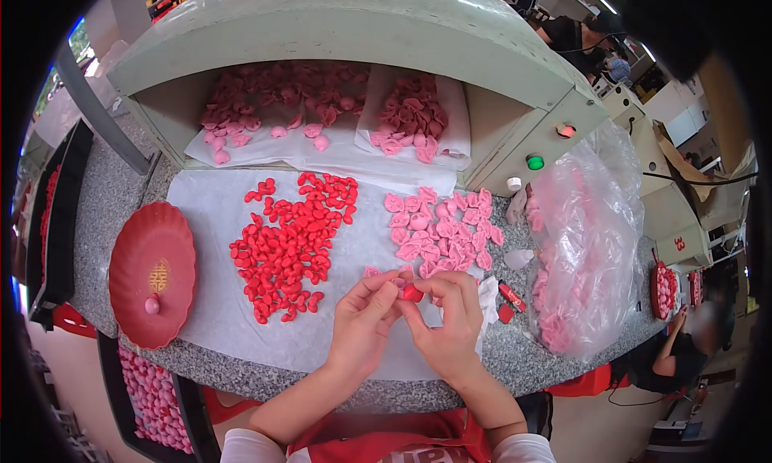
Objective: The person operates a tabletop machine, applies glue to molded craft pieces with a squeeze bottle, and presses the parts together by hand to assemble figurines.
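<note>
My left hand (362,322) and my right hand (452,326) meet over the front of the white sheet (209,222), fingertips pinched close together. Between them is a small glossy red piece (412,292), pinched by my right fingers. A bit of a pink piece shows at my left fingertips, mostly hidden by them. Beyond my hands lie many pink ruffled pieces (442,231), some with a round ball shape in them. A heap of small red lobed pieces (289,246) spreads to the left.
A red scalloped dish (125,270) with a pink ball stands at left. Behind is a pale green cabinet (346,33) holding more pink pieces. A clear plastic bag (599,246) of pink pieces lies at right. A black tray (117,383) of pink balls sits below the table edge.
</note>
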Motion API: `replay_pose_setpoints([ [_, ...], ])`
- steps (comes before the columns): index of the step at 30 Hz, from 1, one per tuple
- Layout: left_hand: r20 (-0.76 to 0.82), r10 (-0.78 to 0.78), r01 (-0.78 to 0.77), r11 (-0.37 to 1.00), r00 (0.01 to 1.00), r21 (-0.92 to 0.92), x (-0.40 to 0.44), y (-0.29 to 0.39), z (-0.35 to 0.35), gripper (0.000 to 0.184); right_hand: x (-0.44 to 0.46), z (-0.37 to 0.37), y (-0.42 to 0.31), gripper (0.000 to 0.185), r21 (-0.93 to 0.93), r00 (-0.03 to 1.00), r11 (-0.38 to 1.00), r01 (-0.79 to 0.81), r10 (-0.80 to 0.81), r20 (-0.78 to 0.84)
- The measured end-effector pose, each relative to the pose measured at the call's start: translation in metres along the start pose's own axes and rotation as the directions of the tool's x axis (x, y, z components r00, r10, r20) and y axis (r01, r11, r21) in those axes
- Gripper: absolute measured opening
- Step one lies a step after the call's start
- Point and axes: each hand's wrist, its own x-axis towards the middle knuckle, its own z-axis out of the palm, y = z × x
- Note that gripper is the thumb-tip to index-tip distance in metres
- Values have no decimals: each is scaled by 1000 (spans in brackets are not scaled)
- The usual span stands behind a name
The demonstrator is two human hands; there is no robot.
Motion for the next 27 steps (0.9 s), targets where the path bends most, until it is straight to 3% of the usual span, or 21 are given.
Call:
replay_pose_setpoints([
  [18, -29, 20, -16, 993, 999, 117, -1, -6, 2, 19, 0, -2, 6, 28, 32, 996, 999, -36, 33, 86],
  [27, 52, 63, -68, 993, 997, 100, -2, -3, 4, 22, 5, -3, 5, 30, -65, 980, 979, 193, -196, -41],
])
